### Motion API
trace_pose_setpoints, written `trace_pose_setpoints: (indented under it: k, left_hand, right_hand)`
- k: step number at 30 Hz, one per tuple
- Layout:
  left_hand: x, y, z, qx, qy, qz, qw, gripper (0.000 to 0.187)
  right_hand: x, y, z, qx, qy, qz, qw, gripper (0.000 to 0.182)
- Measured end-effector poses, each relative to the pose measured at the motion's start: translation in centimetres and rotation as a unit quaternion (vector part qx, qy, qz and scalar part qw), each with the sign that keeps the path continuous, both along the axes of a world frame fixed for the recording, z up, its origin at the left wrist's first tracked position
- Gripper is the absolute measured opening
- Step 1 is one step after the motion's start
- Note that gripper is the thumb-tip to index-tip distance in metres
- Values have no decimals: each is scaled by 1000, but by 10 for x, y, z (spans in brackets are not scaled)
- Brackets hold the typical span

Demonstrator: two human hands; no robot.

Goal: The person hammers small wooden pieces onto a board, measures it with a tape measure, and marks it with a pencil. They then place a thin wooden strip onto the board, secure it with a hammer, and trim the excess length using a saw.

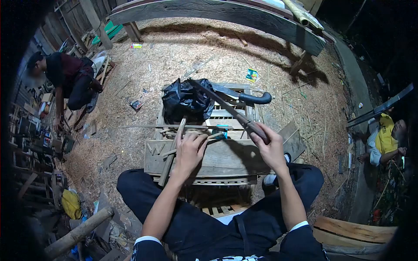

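My right hand (271, 148) is closed round the dark handle of a long knife, its blade (222, 102) slanting up and left over the low wooden bench (217, 162). On the left half of the bench, my left hand (190, 150) has its fingers curled down over thin wooden sticks (167, 167); the fingers partly hide how they are gripped. Several strips cross beneath and beside it. A black plastic bag (183, 102) sits just beyond, and a tool with a curved black handle (257, 98) lies to its right.
A heavy timber beam (217, 14) on legs spans the far side. One person (69, 76) crouches at left beside scrap wood; another in a yellow top (385, 135) is at right. Wood shavings (126, 95) cover the ground. A round pole (80, 232) juts in at lower left.
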State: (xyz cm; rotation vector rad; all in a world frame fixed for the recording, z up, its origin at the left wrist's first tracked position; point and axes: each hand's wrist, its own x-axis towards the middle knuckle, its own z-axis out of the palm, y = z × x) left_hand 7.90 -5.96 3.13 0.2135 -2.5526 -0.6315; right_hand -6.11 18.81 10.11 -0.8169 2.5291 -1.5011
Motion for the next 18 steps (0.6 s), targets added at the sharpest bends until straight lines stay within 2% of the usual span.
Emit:
trace_pose_setpoints:
  k: [2, 3, 5, 7, 9, 14, 15, 18]
  left_hand:
    - [0, 1, 1, -3, 15, -4, 1000, 18]
    - [2, 1, 2, -4, 17, -3, 1000, 18]
    - [5, 7, 3, 30, -8, -27, 999, 16]
    - [5, 16, 3, 41, -12, -32, 999, 17]
    - [3, 23, -1, 67, 2, -66, 996, 16]
    - [-7, 52, -7, 91, 11, -135, 987, 18]
    - [-11, 59, -12, 85, 10, -149, 985, 18]
    - [-28, 86, -21, 74, -9, -166, 983, 19]
  right_hand:
    - [3, 6, -4, -17, -72, -44, 996, 36]
    - [6, 6, -3, -19, -70, -42, 996, 36]
    - [15, 9, 2, -117, -94, -80, 985, 36]
    - [29, 16, -1, -148, -100, -93, 980, 36]
    - [49, 27, -3, -185, -185, -136, 956, 33]
    - [98, 60, -16, -177, -176, -185, 951, 35]
    - [107, 62, -11, -162, -122, -195, 960, 38]
    - [128, 74, -6, -140, -142, -244, 949, 42]
